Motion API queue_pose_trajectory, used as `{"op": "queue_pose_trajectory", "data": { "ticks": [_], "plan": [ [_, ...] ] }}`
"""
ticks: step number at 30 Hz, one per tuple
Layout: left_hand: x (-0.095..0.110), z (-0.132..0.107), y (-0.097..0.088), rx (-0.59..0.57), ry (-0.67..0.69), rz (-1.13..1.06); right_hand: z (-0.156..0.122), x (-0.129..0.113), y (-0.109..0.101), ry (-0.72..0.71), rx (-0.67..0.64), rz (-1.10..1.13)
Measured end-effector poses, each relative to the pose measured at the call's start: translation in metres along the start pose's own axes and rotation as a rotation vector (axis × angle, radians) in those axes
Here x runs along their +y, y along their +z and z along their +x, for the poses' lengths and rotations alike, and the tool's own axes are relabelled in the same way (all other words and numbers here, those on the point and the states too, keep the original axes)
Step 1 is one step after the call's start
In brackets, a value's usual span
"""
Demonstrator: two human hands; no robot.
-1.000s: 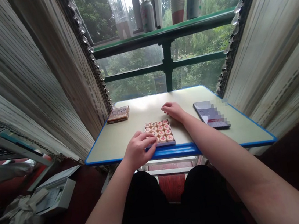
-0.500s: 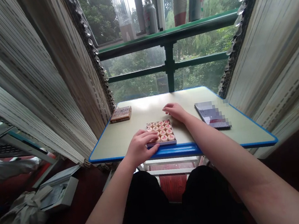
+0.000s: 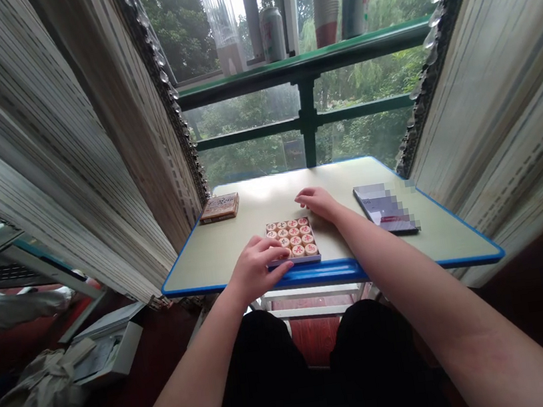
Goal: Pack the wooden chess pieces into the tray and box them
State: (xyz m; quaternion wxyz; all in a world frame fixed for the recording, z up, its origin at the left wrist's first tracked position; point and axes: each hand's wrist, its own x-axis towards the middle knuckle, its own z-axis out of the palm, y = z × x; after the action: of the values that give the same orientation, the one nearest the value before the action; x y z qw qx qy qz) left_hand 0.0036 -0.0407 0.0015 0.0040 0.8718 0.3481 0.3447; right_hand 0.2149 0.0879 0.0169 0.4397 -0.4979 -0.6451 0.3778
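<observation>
A shallow box (image 3: 304, 260) near the table's front edge holds round wooden Chinese chess pieces (image 3: 294, 232) in rows, marked with red and dark characters. From the left, my left hand (image 3: 258, 263) reaches over its front left corner. One bent fingertip touches a piece there, while the thumb lies apart by the box's front wall; some left-hand pieces are covered. Beyond the box to the right, my right hand (image 3: 320, 202) rests on the tabletop, fingers loosely bent and slightly apart, with nothing visible in them.
The pale table (image 3: 199, 261) has a blue rim. A brown patterned box (image 3: 220, 208) lies at its back left, a dark flat booklet or case (image 3: 384, 211) at the right. Cans (image 3: 357, 6) and stacked paper cups (image 3: 325, 0) stand on the window ledge. Curtains (image 3: 504, 97) hang on both sides.
The fingers of my left hand have bent more and shifted slightly toward the front left piece. My right hand has stayed in place.
</observation>
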Motion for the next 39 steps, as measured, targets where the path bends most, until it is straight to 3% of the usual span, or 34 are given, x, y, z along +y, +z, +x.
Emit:
{"op": "queue_pose_trajectory", "data": {
  "ticks": [9, 14, 17, 21, 24, 27, 31, 39],
  "plan": [
    [-0.002, -0.001, 0.000, 0.013, -0.005, -0.034, 0.000, 0.001, 0.000, 0.001, -0.009, -0.005],
    [-0.010, -0.001, 0.003, 0.052, -0.284, -0.105, -0.003, -0.004, -0.004, 0.018, -0.050, -0.014],
    [-0.020, 0.002, 0.006, -0.062, -0.441, -0.163, -0.016, -0.011, -0.019, 0.072, -0.235, -0.018],
    [-0.032, 0.010, 0.001, -0.259, -0.455, -0.230, -0.053, -0.019, -0.040, 0.088, -0.502, -0.125],
    [-0.040, 0.019, -0.010, -0.419, -0.412, -0.240, -0.083, -0.021, -0.043, -0.026, -0.539, -0.318],
    [-0.049, 0.027, -0.019, -0.479, -0.382, -0.240, -0.095, -0.020, -0.037, -0.053, -0.497, -0.457],
    [-0.060, 0.033, -0.020, -0.514, -0.365, -0.284, -0.085, -0.015, -0.030, -0.051, -0.480, -0.524],
    [-0.094, 0.060, -0.003, -0.402, -0.328, -0.331, -0.032, -0.006, -0.031, -0.033, -0.461, -0.629]
  ]
}}
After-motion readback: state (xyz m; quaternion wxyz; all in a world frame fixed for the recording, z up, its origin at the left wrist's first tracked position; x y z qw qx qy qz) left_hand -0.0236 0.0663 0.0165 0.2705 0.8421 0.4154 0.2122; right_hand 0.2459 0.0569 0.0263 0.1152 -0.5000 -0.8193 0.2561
